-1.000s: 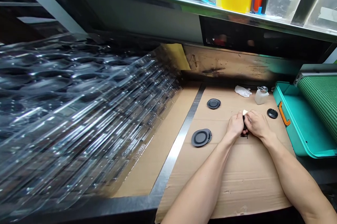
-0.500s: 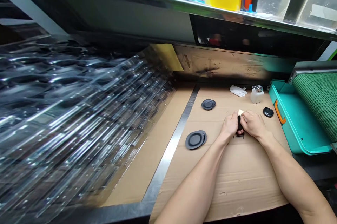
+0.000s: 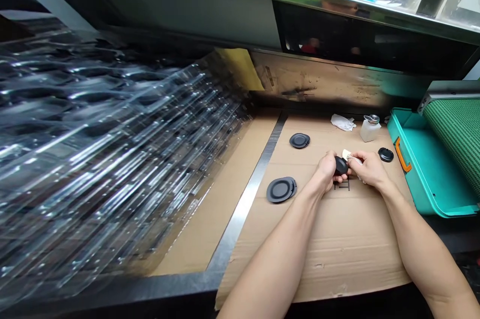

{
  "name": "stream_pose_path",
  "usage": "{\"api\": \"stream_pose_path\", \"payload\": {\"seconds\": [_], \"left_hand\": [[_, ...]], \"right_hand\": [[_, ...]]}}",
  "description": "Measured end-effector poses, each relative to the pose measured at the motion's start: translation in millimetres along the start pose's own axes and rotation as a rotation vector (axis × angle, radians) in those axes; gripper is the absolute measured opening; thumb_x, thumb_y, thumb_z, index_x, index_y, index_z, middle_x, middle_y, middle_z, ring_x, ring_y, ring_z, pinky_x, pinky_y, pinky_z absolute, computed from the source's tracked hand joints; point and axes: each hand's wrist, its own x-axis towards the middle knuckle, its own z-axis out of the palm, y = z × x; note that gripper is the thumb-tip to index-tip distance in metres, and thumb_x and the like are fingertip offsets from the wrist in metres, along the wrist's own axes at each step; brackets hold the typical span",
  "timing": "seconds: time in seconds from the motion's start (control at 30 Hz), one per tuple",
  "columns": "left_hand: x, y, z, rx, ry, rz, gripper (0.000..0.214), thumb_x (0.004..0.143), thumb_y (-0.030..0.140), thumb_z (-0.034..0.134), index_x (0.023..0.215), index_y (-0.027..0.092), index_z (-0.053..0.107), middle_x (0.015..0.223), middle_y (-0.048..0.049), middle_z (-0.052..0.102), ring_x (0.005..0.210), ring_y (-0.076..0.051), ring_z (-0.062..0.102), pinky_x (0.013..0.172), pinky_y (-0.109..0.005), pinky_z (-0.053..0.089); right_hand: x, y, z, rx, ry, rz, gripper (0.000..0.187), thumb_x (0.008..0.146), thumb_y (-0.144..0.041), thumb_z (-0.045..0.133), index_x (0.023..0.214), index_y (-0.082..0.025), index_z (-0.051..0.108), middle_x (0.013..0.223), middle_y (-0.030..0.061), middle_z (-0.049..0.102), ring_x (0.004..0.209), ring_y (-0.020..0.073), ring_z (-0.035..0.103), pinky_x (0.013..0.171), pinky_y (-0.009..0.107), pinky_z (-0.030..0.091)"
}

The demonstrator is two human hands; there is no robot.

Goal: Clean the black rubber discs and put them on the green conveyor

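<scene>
The left hand (image 3: pixel 327 171) has its fingers closed around the edge of a black round piece (image 3: pixel 341 165), which is over the cardboard sheet (image 3: pixel 337 244), in the right part of the scene. Just to the right, the fingers of the right hand (image 3: pixel 369 166) are pinched together on some white material (image 3: pixel 346 154); whether it touches the piece, I cannot tell. To the left lie a far disc (image 3: pixel 299 140) and a near disc (image 3: pixel 281 190), both black. At the far right, a bottle (image 3: pixel 370 129) stands beside a crumpled tissue (image 3: pixel 342 122).
</scene>
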Motion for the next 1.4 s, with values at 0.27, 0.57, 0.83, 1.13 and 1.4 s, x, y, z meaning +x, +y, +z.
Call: {"api": "stream_pose_path", "payload": {"seconds": [0.27,0.57,0.83,1.13,1.4], "left_hand": [[4,-6,0.6,0.063,0.005,0.073,0.035,0.094,0.033,0.031,0.091,0.011,0.058,0.050,-0.0072,0.062,0.034,-0.015,0.051,0.031,-0.021,0.032],[5,-17,4.4,0.342,0.109,0.175,0.043,0.096,0.035,0.034,0.063,0.019,0.056,0.043,-0.0078,0.058,0.031,-0.017,0.052,0.031,-0.023,0.033],[3,-20,2.9,0.439,0.121,0.181,0.046,0.095,0.036,0.035,0.059,0.020,0.057,0.040,-0.0066,0.057,0.033,-0.018,0.052,0.033,-0.024,0.034],[6,-22,-2.9,0.226,0.088,0.217,0.038,0.093,0.033,0.036,0.067,0.017,0.059,0.046,-0.0064,0.060,0.033,-0.016,0.051,0.032,-0.022,0.033],[2,6,-16.9,-0.365,-0.022,-0.067,0.035,0.094,0.026,0.033,0.099,0.004,0.060,0.070,-0.0178,0.069,0.042,-0.011,0.051,0.034,-0.016,0.038]], "right_hand": [[-3,-5,-6,-0.331,-0.051,-0.159,0.021,0.093,-0.024,0.052,0.083,-0.021,0.070,0.084,0.0020,0.071,0.073,0.0135,0.060,0.068,0.024,0.039],[0,-6,4,-0.658,-0.063,-0.208,0.019,0.095,-0.023,0.052,0.088,-0.020,0.069,0.093,0.0066,0.070,0.078,0.0174,0.060,0.067,0.027,0.035],[-4,-17,3,-0.760,-0.094,-0.130,0.019,0.092,-0.023,0.055,0.082,-0.019,0.071,0.092,0.0100,0.073,0.078,0.0204,0.063,0.063,0.030,0.032],[-7,-16,-5,-0.635,-0.046,-0.102,0.020,0.091,-0.026,0.055,0.078,-0.021,0.070,0.084,0.0059,0.072,0.072,0.0178,0.060,0.061,0.030,0.028],[-2,-6,-8,-0.298,0.256,-0.130,0.029,0.100,-0.029,0.047,0.084,-0.019,0.070,0.085,0.0058,0.068,0.081,0.0168,0.060,0.074,0.026,0.039]]}}
